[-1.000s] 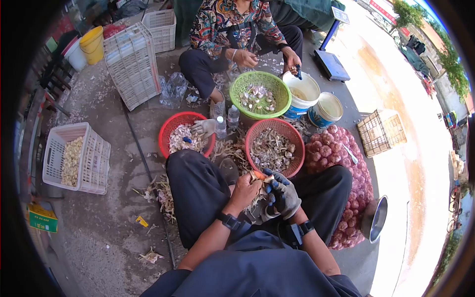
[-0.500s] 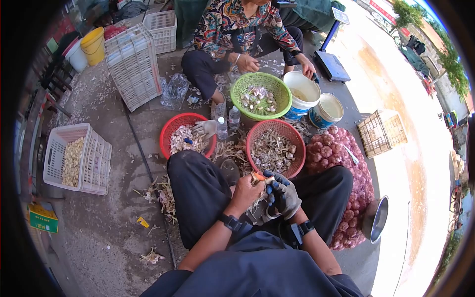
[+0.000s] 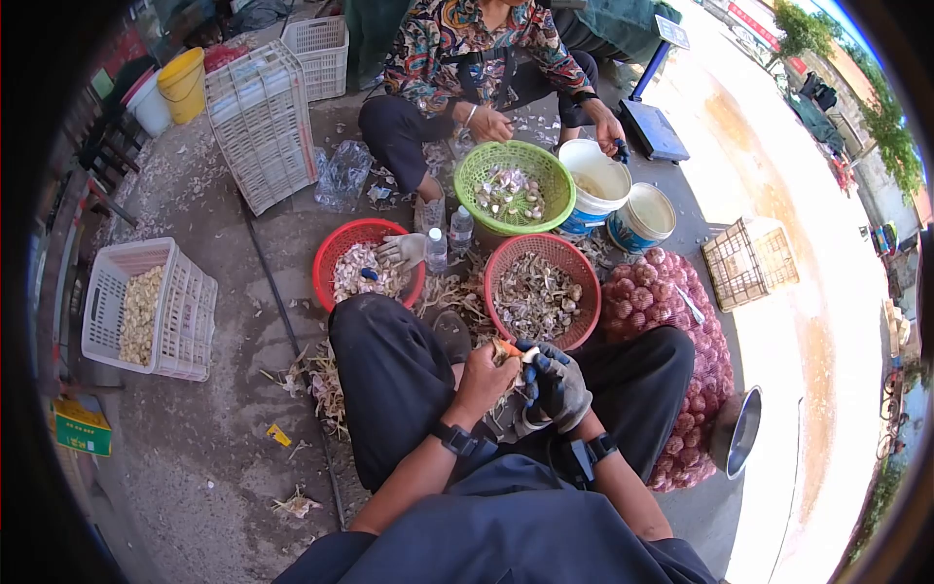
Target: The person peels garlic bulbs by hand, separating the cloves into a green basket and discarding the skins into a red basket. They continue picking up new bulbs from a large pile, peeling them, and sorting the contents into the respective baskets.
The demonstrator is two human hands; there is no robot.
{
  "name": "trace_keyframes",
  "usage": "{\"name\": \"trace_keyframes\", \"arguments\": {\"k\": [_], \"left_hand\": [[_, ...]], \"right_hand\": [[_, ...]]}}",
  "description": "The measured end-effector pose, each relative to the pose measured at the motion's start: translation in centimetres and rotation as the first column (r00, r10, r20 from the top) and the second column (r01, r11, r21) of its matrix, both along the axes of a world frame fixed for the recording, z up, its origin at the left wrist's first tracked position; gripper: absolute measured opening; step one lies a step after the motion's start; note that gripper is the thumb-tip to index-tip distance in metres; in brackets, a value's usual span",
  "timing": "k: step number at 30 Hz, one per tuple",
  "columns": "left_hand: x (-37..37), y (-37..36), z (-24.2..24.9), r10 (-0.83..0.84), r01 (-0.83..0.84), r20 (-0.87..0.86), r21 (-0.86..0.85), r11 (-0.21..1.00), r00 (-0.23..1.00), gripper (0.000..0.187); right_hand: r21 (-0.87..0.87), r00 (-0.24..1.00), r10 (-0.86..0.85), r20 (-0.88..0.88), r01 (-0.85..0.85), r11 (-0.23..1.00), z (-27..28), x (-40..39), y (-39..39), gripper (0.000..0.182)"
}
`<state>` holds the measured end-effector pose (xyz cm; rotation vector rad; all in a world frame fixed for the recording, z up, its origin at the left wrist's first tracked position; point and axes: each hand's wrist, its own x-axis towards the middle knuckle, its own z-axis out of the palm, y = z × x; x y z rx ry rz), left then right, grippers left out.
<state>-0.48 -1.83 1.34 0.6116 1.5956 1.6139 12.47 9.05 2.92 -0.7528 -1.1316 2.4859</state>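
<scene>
Concrete ground (image 3: pixel 195 467) outdoors, gritty and strewn with papery garlic skins, makes up the work surface in the single head view, with bright sun washing out the pavement to the right. White plastic crates stand along the left side, one of them (image 3: pixel 146 311) holding pale peeled cloves, and a yellow bucket (image 3: pixel 183 86) sits at the far left corner. Directly ahead are two red baskets, the left one (image 3: pixel 336 255) with cloves and a glove lying on its rim, the right one (image 3: pixel 574 263) with skins and stems; beyond them stands a green basket (image 3: pixel 477 170), and a white bucket (image 3: pixel 595 170) is beside it. A red mesh sack of garlic bulbs (image 3: pixel 696 380) lies against the person's right leg. Another person sits opposite in a patterned shirt (image 3: pixel 457 39). Over the lap, the bare left hand (image 3: pixel 484 383) is curled closed around a garlic bulb (image 3: pixel 510 351), and the gloved right hand (image 3: pixel 559 389) is closed too, its fingertips pinching at the same bulb just in front of the right red basket.
</scene>
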Motion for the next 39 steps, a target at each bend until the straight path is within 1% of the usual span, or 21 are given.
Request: {"name": "trace_keyframes", "arguments": {"k": [2, 3, 5, 8, 11, 12, 15, 17, 18, 20, 21, 23, 24, 26, 29, 32, 33, 35, 36, 38, 39], "left_hand": [[0.0, 0.0, 0.1, -0.009, 0.008, 0.038, 0.015, 1.000, 0.999, 0.013], [0.0, -0.1, 0.2, -0.014, 0.013, 0.057, 0.023, 1.000, 0.998, 0.012], [-0.1, -0.2, 0.4, -0.022, 0.022, 0.039, 0.008, 1.000, 0.999, 0.012], [-0.2, -0.2, 0.7, -0.029, 0.029, 0.023, -0.003, 1.000, 0.999, 0.013], [-0.1, 0.0, 0.9, -0.033, 0.033, 0.004, -0.023, 0.999, 0.999, 0.015], [0.0, 0.1, 0.9, -0.034, 0.034, -0.004, -0.031, 0.999, 0.999, 0.016], [0.5, 0.5, 0.3, 0.025, -0.036, -0.270, -0.038, 0.999, 0.963, 0.019], [0.7, 0.6, 0.4, 0.012, -0.037, -0.271, -0.088, 0.995, 0.962, 0.020], [0.7, 0.6, 0.5, 0.006, -0.038, -0.271, -0.113, 0.993, 0.963, 0.020], [0.8, 0.6, 0.0, 0.022, -0.044, -0.261, -0.082, 0.996, 0.965, 0.020], [0.8, 0.6, 0.3, 0.029, -0.047, -0.255, -0.065, 0.997, 0.966, 0.020], [0.6, 0.4, 0.8, 0.013, -0.023, -0.166, -0.058, 0.998, 0.986, 0.020], [0.4, 0.3, 1.1, 0.004, -0.011, -0.122, -0.054, 0.998, 0.993, 0.020], [0.3, 0.3, 0.5, 0.002, -0.002, -0.131, 0.006, 1.000, 0.991, 0.020], [0.2, 0.3, 0.4, 0.003, 0.003, -0.130, 0.045, 0.999, 0.992, 0.020], [0.0, 0.3, 0.3, -0.022, 0.027, -0.131, 0.032, 0.999, 0.991, 0.021], [0.0, 0.3, 0.0, -0.035, 0.039, -0.133, 0.023, 0.999, 0.991, 0.021], [0.0, 0.4, -0.8, -0.021, 0.036, -0.261, 0.054, 0.998, 0.965, 0.021], [-0.1, 0.4, -0.7, -0.012, 0.036, -0.324, 0.069, 0.997, 0.946, 0.021], [-0.1, 0.3, -0.3, -0.040, 0.046, -0.139, 0.036, 0.998, 0.990, 0.020], [-0.2, 0.3, 0.3, -0.050, 0.051, -0.044, 0.021, 0.998, 0.998, 0.020]], "right_hand": [[-0.031, 1.000, 0.008, -0.007, -0.008, 0.999, 0.1, 0.0, 0.0, 0.044], [-0.018, 1.000, -0.005, 0.012, 0.005, 1.000, 0.4, -0.1, 0.0, 0.044], [0.009, 0.998, -0.030, 0.049, 0.029, 1.000, 0.9, -0.2, -0.2, 0.046], [-0.034, 1.000, -0.001, 0.018, 0.001, 0.999, 0.4, 0.0, 0.0, 0.045], [-0.032, 1.000, 0.023, 0.009, -0.023, 0.999, 0.0, 0.2, 0.3, 0.041], [-0.012, 1.000, 0.004, 0.024, -0.003, 1.000, -0.3, 0.2, 0.2, 0.042], [0.036, 0.997, -0.059, 0.052, 0.057, 0.998, -1.0, -0.1, -0.2, 0.042], [0.049, 0.993, -0.108, 0.051, 0.105, 0.993, -0.9, -0.4, -0.5, 0.043], [0.061, 0.995, -0.086, 0.049, 0.083, 0.995, -1.0, -0.3, -0.5, 0.043], [0.086, 0.998, -0.041, 0.045, 0.037, 0.996, -1.0, 0.2, -0.2, 0.044], [0.050, 1.000, -0.021, 0.023, 0.019, 0.999, -0.8, 0.2, -0.1, 0.045], [-0.021, 1.000, 0.015, -0.024, -0.015, 1.000, -0.3, 0.4, 0.0, 0.046], [-0.018, 0.999, 0.026, -0.019, -0.026, 0.999, -0.2, 0.5, 0.0, 0.046], [-0.013, 0.999, 0.051, -0.010, -0.051, 0.999, -0.1, 0.6, 0.2, 0.045], [0.141, 0.994, -0.041, 0.098, 0.027, 0.990, 0.7, 0.0, 0.0, 0.048], [0.328, 0.975, -0.176, 0.134, 0.124, 0.936, 0.8, -0.5, -0.3, 0.049], [0.353, 0.975, -0.174, 0.141, 0.115, 0.929, 0.4, -0.4, -0.3, 0.049], [0.403, 0.973, -0.172, 0.156, 0.097, 0.910, -0.7, -0.2, -0.2, 0.049], [0.424, 0.974, -0.144, 0.174, 0.058, 0.904, -0.6, 0.0, 0.0, 0.047], [0.465, 0.974, -0.086, 0.211, -0.022, 0.885, -0.2, 0.3, 0.3, 0.044], [0.413, 0.982, -0.067, 0.176, -0.012, 0.911, 0.3, 0.2, 0.3, 0.044]]}}
